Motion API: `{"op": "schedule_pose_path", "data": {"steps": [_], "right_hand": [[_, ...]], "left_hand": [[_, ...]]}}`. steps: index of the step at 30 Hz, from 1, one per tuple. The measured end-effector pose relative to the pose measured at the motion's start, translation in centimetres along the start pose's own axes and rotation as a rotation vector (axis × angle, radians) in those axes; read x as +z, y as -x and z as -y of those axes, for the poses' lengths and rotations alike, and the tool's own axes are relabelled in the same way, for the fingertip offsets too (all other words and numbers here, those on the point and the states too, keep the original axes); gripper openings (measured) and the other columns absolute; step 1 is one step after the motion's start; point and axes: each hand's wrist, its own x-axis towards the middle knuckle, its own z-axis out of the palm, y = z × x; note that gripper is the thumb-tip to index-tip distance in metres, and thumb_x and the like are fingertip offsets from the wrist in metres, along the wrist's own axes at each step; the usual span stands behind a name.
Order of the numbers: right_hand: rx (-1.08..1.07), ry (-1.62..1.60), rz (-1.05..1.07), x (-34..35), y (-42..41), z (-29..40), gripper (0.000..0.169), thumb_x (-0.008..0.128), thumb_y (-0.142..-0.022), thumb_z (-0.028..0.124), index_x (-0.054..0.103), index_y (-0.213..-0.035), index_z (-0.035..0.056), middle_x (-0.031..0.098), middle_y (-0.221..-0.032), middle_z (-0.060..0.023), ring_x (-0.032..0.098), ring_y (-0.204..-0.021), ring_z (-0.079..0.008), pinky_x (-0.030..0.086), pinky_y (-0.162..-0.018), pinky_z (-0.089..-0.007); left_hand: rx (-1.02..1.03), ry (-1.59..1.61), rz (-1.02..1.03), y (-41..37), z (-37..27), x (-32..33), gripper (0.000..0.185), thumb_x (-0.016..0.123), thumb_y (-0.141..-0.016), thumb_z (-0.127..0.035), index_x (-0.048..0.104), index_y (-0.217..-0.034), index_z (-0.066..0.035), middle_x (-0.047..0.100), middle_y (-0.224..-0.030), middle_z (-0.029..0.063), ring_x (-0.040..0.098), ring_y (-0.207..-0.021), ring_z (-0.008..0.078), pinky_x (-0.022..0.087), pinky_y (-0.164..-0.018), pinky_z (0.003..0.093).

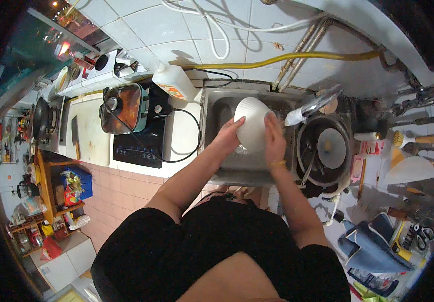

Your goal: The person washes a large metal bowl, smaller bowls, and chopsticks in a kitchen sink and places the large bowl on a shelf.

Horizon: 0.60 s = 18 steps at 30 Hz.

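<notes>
Over the steel sink (pixel 217 162), a white bowl with a ribbed outside (pixel 251 122) is held tilted on its side. My left hand (pixel 230 136) grips its left edge, the thumb on the outer wall. My right hand (pixel 275 137) lies against the bowl's right side, fingers extended and slightly blurred; its palm side is hidden. Just right of that hand is a faucet with a white cloth-like wrap at its spout (pixel 294 117). A dark round basin (pixel 304 151) stands right of the sink, holding a pale bowl or plate (pixel 331 148) and utensils.
Left of the sink are a white plastic jug (pixel 174 81), an induction cooktop (pixel 137 151) with a lidded square pot (pixel 123 109), a looping black cord, and a cutting board (pixel 92 128) with a cleaver (pixel 75 132). A scrub brush (pixel 400 139) hangs at the right wall.
</notes>
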Motion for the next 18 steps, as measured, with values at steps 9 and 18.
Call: {"op": "schedule_pose_path", "data": {"steps": [9, 18], "right_hand": [[0.242, -0.036, -0.082, 1.2, -2.2, -1.1, 0.041, 0.039, -0.094, 0.019, 0.050, -0.127, -0.0024, 0.047, -0.136, -0.0159, 0.045, -0.124, -0.0275, 0.035, -0.103, -0.0361], [1.126, -0.847, -0.213, 0.1, -1.6, -9.6, 0.046, 0.043, -0.093, 0.039, 0.050, -0.126, 0.0065, 0.056, -0.123, -0.0088, 0.056, -0.106, -0.0298, 0.046, -0.090, -0.0415]], "left_hand": [[0.007, 0.009, -0.111, -1.1, 3.9, -0.2, 0.036, 0.055, -0.092, -0.027, 0.053, -0.118, -0.002, 0.061, -0.110, 0.0104, 0.060, -0.098, 0.0237, 0.050, -0.081, 0.0442], [0.208, -0.783, -0.055, 2.5, 2.9, 2.7, 0.036, 0.054, -0.092, -0.025, 0.053, -0.118, -0.001, 0.064, -0.098, 0.0152, 0.061, -0.088, 0.0207, 0.048, -0.075, 0.0361]]}}
